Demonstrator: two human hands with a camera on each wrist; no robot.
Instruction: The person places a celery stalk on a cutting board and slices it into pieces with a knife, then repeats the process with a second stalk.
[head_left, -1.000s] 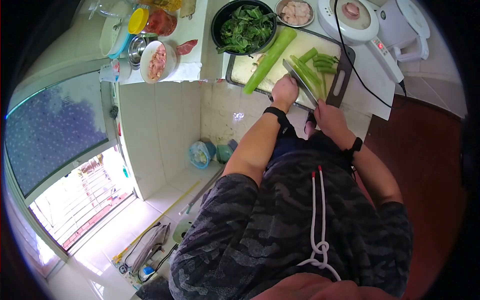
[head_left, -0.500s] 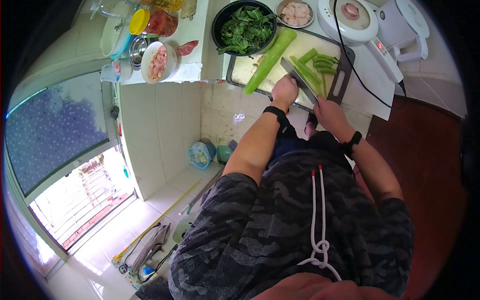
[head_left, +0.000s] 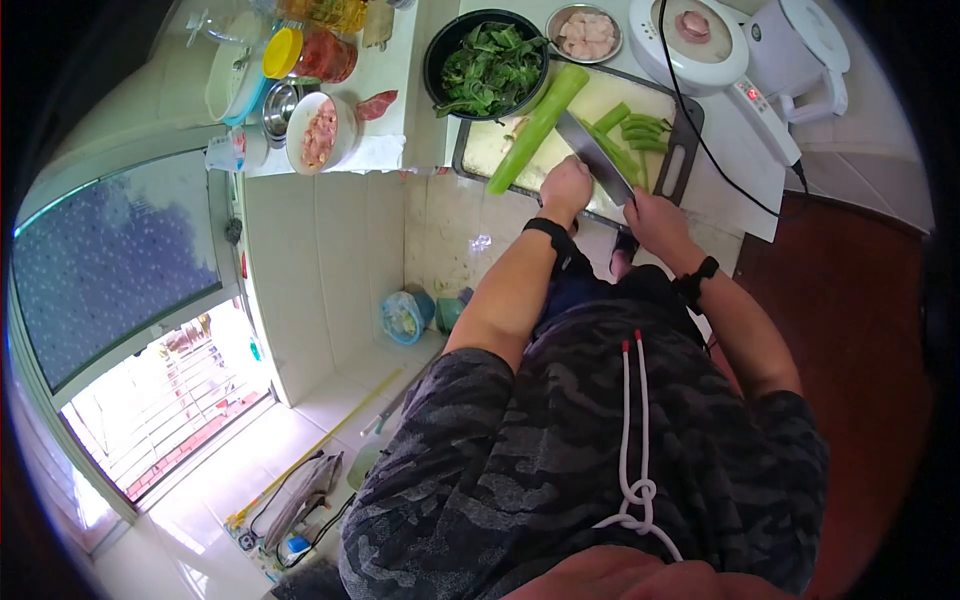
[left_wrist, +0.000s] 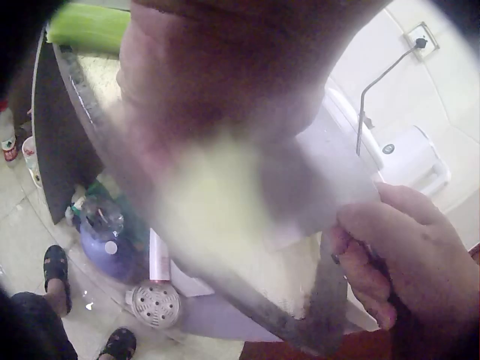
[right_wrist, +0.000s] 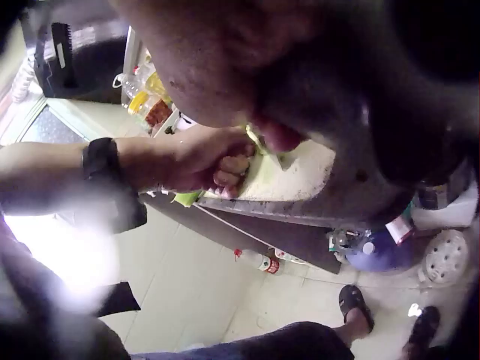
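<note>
In the head view my right hand (head_left: pixel 658 222) grips the handle of a broad kitchen knife (head_left: pixel 597 160). Its blade slants over the cutting board (head_left: pixel 535 172), flat side partly facing up. My left hand (head_left: pixel 567 186) is at the board's near edge, close to the blade. Curled fingers (right_wrist: pixel 231 171) of that hand show in the right wrist view; I cannot tell whether they hold a piece. Right of the blade lie green stalk pieces (head_left: pixel 618 118) and shorter cut lengths (head_left: pixel 645 130). A long thick green stalk (head_left: pixel 540 130) lies to the left.
A black pot (head_left: pixel 431 75) of green leaves stands at the board's back left, with a dish of pale meat pieces (head_left: pixel 588 36) beside it. A white cooker (head_left: pixel 650 45), power strip (head_left: pixel 765 115) and black cord (head_left: pixel 690 115) are to the right. A bowl of pink meat (head_left: pixel 320 135) stands at left.
The knife blade has swung left and tilted, so more of its flat side shows. Both hands stay nearly in place. The head view has shifted slightly.
</note>
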